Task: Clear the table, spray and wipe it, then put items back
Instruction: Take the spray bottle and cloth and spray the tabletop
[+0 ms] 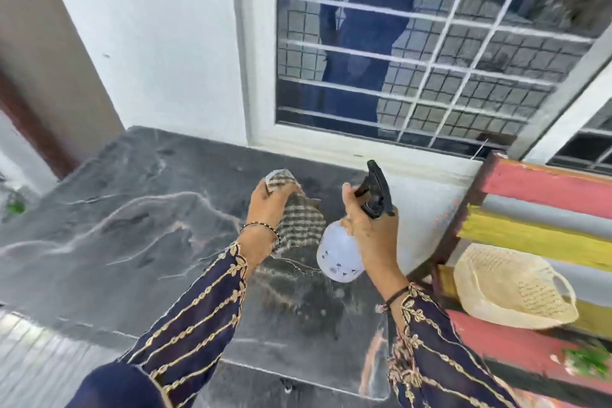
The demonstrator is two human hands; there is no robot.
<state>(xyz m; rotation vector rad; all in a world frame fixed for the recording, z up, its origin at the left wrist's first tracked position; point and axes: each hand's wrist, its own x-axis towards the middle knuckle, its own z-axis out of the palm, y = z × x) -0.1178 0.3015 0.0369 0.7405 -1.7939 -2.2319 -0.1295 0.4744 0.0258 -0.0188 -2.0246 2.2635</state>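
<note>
Dark grey marble table (139, 215) with pale veins, lying below the barred window (430, 43), showing a dusty, speckled patch near its front edge. Checked beige-and-white cloth (299, 223) hanging bunched above the table's middle, lower end trailing toward the slab. Translucent white spray bottle (337, 253) with black trigger head, tilting above the table, just right of the cloth.

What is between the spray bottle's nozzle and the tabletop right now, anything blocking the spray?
Nothing visible blocks it. The right hand holds the spray bottle above the dark stone table, nozzle pointing away toward the window. The checked cloth, held in the left hand, hangs just left of the bottle, beside the nozzle's line rather than across it.
</note>
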